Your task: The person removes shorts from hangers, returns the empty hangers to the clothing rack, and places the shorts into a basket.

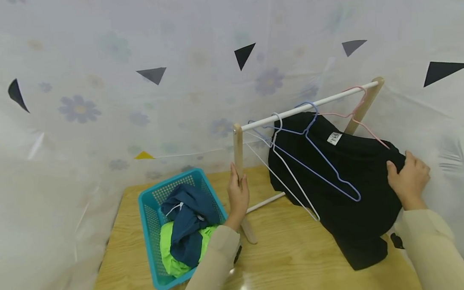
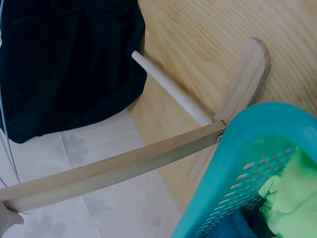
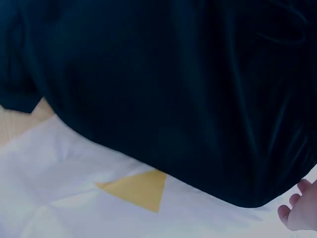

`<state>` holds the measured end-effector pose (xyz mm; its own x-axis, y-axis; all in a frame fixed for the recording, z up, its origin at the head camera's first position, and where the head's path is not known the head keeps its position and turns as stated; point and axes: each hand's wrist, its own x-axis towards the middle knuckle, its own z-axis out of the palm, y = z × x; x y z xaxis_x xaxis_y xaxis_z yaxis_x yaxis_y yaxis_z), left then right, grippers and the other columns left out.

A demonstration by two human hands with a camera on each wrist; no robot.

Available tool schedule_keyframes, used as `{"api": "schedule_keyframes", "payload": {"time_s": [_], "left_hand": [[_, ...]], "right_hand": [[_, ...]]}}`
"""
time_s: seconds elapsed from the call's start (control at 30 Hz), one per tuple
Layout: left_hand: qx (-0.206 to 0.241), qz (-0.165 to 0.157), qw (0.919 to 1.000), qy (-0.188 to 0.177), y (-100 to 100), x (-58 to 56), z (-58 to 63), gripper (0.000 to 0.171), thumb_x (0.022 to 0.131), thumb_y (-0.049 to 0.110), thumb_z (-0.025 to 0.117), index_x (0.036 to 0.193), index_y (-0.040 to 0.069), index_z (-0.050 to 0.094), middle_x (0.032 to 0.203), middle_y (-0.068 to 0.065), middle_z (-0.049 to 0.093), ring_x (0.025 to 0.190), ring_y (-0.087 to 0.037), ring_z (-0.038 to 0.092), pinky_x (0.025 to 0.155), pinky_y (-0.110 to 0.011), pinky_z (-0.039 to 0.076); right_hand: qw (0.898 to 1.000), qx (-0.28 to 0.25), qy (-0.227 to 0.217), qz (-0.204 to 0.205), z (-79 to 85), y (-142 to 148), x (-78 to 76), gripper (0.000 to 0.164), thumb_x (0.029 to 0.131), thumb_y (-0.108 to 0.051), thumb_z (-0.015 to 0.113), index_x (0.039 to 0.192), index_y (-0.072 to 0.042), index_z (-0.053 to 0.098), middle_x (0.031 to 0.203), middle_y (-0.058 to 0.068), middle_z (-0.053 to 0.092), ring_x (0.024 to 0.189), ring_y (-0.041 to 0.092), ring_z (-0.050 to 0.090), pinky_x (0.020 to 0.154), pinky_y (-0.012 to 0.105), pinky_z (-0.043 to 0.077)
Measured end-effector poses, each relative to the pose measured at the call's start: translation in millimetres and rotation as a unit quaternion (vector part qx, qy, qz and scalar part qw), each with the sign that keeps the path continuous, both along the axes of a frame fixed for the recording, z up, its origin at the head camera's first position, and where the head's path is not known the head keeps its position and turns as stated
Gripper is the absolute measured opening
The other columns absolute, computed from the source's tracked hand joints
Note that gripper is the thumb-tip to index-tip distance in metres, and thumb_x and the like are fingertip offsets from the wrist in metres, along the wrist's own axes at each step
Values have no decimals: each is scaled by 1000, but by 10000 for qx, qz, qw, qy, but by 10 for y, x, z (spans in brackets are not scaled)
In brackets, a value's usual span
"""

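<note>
A black garment [image 1: 355, 170] with a white label [image 1: 334, 138] hangs at the right part of a small wood-and-white clothes rack [image 1: 288, 113]. The pink hanger [image 1: 362, 104] hooks over the rail, its right arm reaching the garment's upper edge. My right hand [image 1: 409, 179] grips the garment's right upper corner, thumb in front. In the right wrist view, fingertips [image 3: 294, 208] show beside the dark cloth. My left hand [image 1: 238, 196] holds the rack's left wooden post [image 1: 238, 149] between thumb and fingers. In the left wrist view, only a fingertip [image 2: 10, 218] shows at that post.
A blue hanger [image 1: 328, 161] and a white hanger [image 1: 290, 173] hang on the rail before the garment. Left of the rack, a teal basket [image 1: 144, 225] holds navy cloth [image 1: 189, 232] and bright green cloth [image 1: 168, 249]. A patterned plastic sheet [image 1: 199, 99] rises behind the wooden table [image 1: 117, 260].
</note>
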<state>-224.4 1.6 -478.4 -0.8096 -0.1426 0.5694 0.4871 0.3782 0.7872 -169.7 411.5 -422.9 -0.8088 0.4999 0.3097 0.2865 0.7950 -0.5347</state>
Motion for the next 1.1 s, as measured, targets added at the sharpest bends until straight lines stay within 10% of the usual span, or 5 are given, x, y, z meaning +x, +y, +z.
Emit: {"api": "schedule_keyframes", "payload": {"time_s": [0.5,0.9,1.1], "left_hand": [[10,-179,9989,-442,-18,39,60,56,94,19,45,137,-11,24,135,-29,38,126,-35,39,100,-43,38],[343,-95,9983,-471,-46,3,59,51,91,9,50,131,-17,30,123,-34,47,117,-36,47,92,-45,44],[323,-163,9984,-431,-45,18,54,44,91,8,51,126,-16,41,88,-26,55,79,-25,52,72,-40,49]], "right_hand": [[9945,-286,464,-899,-116,-171,62,40,93,-28,44,115,6,48,114,33,50,104,50,43,83,58,29],[9680,849,2231,-770,-85,-379,207,29,82,-23,65,92,3,59,77,30,61,64,51,49,52,52,29],[9619,901,2431,-867,-23,-437,248,28,82,-24,65,91,2,60,74,31,59,62,52,48,51,52,28]]}}
